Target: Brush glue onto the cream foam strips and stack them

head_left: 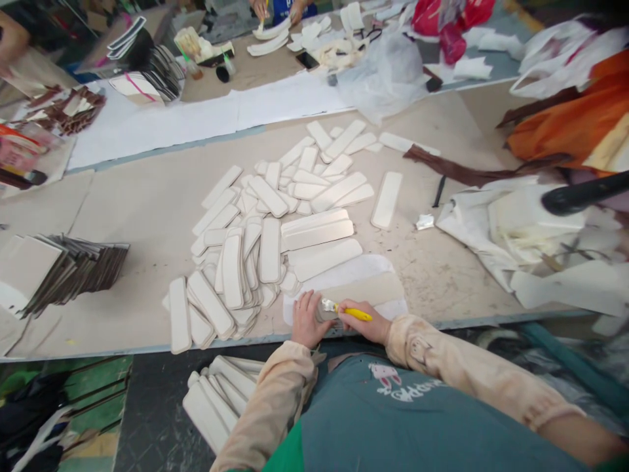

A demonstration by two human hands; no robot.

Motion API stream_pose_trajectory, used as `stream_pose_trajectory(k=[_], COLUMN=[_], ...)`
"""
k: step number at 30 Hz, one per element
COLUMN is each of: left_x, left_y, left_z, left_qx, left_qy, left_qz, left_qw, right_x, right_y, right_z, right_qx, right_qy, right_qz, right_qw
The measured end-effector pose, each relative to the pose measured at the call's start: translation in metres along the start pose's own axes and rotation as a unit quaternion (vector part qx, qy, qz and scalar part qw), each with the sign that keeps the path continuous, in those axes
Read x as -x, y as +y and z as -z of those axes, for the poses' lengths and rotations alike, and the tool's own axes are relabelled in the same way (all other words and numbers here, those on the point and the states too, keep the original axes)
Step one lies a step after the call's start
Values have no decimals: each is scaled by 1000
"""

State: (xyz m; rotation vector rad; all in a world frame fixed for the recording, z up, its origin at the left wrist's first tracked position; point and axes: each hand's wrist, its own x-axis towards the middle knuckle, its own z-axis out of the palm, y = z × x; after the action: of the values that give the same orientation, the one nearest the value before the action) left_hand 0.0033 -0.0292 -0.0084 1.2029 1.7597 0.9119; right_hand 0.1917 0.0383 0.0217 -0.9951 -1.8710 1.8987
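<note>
My right hand (366,322) is closed round a yellow-handled brush (350,312) at the near table edge. The brush bristles point left onto a flat cream strip (366,288) lying on a white sheet (354,269). My left hand (307,320) lies with fingers spread flat on the sheet beside the brush head. Just beyond my hands spreads a big heap of cream rounded strips (275,229).
A stack of the same strips (216,400) sits below the table edge on my lap side. A fanned stack of dark-edged cards (59,269) lies at left. Cloth and paper scraps (531,236) crowd the right. Another person's hands (275,10) work at the far table.
</note>
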Motion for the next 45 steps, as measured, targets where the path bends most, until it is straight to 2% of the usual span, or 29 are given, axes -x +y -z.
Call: stream_pose_trajectory(k=[5,10,13,16,19,22,24,27,31,36,45], left_x=[-1,0,1,1,1,0,0,0,1,0,-1], left_y=[4,3,-3,-7,-9,-8,-8,-8,-7,-5,-8], left_z=[-1,-2,-2,-2,-2,-1,0,0,1,1,0], left_qx=[2,-40,-132,-254,-328,-359,-369,-376,-380,-386,-403], left_qy=[1,9,-2,-21,-34,-44,-51,-54,-53,-52,-37], left_qz=[24,12,-23,-58,-75,-79,-81,-84,-83,-81,-99], left_qw=[1000,999,991,965,941,929,925,921,920,918,909], right_x=[12,33,48,63,72,69,59,38,15,21,64], right_y=[9,19,24,27,24,14,7,1,7,20,37], right_z=[15,48,72,92,97,80,59,25,0,15,80], right_qx=[-20,-27,-15,11,47,47,13,-36,-57,-53,-27], right_qy=[40,121,170,220,246,189,106,0,-48,-22,96], right_qz=[-22,-58,-68,-71,-69,-51,-34,-14,-10,-32,-52], right_qw=[999,991,983,973,966,979,994,999,997,998,994])
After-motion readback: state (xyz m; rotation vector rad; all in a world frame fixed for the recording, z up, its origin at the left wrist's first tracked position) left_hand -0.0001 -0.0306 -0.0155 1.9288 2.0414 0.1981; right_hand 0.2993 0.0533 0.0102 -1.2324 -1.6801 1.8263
